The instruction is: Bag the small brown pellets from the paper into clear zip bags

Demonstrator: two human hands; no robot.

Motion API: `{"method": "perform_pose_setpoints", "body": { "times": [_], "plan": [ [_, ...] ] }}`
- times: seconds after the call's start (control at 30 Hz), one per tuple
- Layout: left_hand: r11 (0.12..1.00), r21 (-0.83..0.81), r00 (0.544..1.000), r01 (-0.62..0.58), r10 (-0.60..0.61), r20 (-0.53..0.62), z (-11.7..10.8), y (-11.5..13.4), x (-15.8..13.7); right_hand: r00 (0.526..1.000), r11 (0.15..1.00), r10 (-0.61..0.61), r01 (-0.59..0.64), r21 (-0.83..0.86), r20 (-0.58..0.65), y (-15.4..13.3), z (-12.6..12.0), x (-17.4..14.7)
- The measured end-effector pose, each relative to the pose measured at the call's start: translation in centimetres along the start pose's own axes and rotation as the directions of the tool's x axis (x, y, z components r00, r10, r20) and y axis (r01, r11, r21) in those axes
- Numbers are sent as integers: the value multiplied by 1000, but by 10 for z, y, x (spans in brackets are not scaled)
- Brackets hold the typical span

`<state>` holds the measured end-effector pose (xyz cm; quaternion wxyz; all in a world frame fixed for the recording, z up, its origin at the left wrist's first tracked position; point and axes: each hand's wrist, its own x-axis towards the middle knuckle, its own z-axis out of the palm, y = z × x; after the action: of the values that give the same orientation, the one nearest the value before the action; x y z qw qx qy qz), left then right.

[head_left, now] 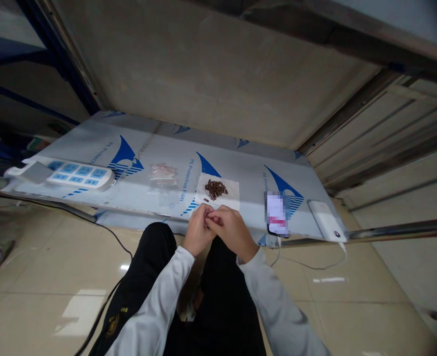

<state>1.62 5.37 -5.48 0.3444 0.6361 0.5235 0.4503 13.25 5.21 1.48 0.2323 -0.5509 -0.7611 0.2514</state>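
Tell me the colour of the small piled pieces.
The piled pieces are dark brown, in the head view.

glossy tiled floor, plain wall

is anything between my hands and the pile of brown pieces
Just one small loose piece, on the white sheet between the left hand and the pile of brown pieces; nothing visible stands between the right hand and the pile.

On the counter, we read "PE Protective Film" beside the middle blue emblem. We read its opening, "PE Prot", beside the left emblem and the right emblem. On the black trousers, we find yellow lettering too small to read. We find the phone screen pixelated.
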Motion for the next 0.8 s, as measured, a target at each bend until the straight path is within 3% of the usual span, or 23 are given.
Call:
{"method": "perform_pose_setpoints", "body": {
  "times": [0.13, 0.23, 0.33, 0.43, 0.5, 0.67, 0.8],
  "plan": [
    [998, 35, 999, 43, -42, -27, -8, -4, -2, 1000, 985, -9, 6, 174, 17, 16, 7, 12],
    [994, 72, 995, 78, -73, -63, -18, -8, -3, 998, 960, 46, -30, 279, -51, 34, 18, 25],
    [992, 90, 994, 83, -77, -72, -24, -9, -5, 985, 993, 91, -79, 86, -147, 46, 32, 40],
    [993, 87, 994, 82, -76, -73, -25, -8, -5, 986, 974, 104, -127, -189, -127, 51, 45, 53],
    [994, 78, 995, 77, -71, -74, -25, -8, -6, 986, 955, 119, -146, -256, -116, 51, 52, 60],
    [995, 71, 996, 65, -61, -59, -24, -9, -6, 978, 949, 129, -171, -265, -166, 46, 55, 63],
    [994, 89, 997, 64, -59, -58, -24, -8, -5, 945, 994, 104, -110, -3, -310, 23, 36, 41]
  ]
}}
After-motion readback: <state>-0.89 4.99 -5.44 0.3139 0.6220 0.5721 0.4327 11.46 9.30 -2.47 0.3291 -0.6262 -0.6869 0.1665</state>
